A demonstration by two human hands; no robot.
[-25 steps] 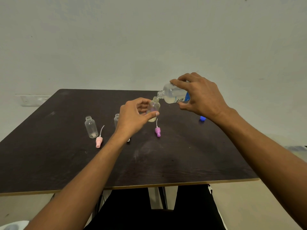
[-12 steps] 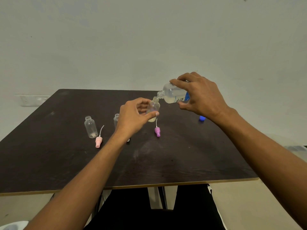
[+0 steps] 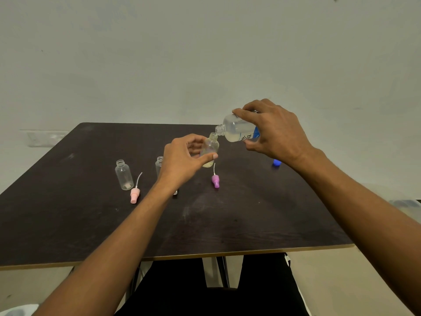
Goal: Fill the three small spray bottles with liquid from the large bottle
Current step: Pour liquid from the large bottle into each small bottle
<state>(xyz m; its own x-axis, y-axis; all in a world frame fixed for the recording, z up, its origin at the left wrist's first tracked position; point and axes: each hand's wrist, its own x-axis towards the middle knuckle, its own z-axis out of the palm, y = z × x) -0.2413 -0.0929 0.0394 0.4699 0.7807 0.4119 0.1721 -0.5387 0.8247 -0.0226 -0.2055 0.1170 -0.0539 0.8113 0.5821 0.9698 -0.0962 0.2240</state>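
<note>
My right hand (image 3: 275, 131) grips the large clear bottle (image 3: 238, 131) with a blue label, tipped almost level, its open mouth touching the neck of a small clear bottle (image 3: 210, 148). That small bottle is pinched in my left hand (image 3: 184, 160) above the dark table (image 3: 262, 213) and has a little pale liquid at its bottom. A second small bottle (image 3: 124, 175) stands uncapped at the left. A third small bottle (image 3: 159, 164) is half hidden behind my left hand.
A pink spray cap (image 3: 134, 194) with its tube lies beside the left bottle. A purple spray cap (image 3: 215, 180) lies below the held bottle. A blue cap (image 3: 276, 163) sits at the right, behind my right wrist. A wall stands just beyond the table.
Both hands hold nearly the same pose throughout. The large bottle stays tipped against the small bottle's neck.
</note>
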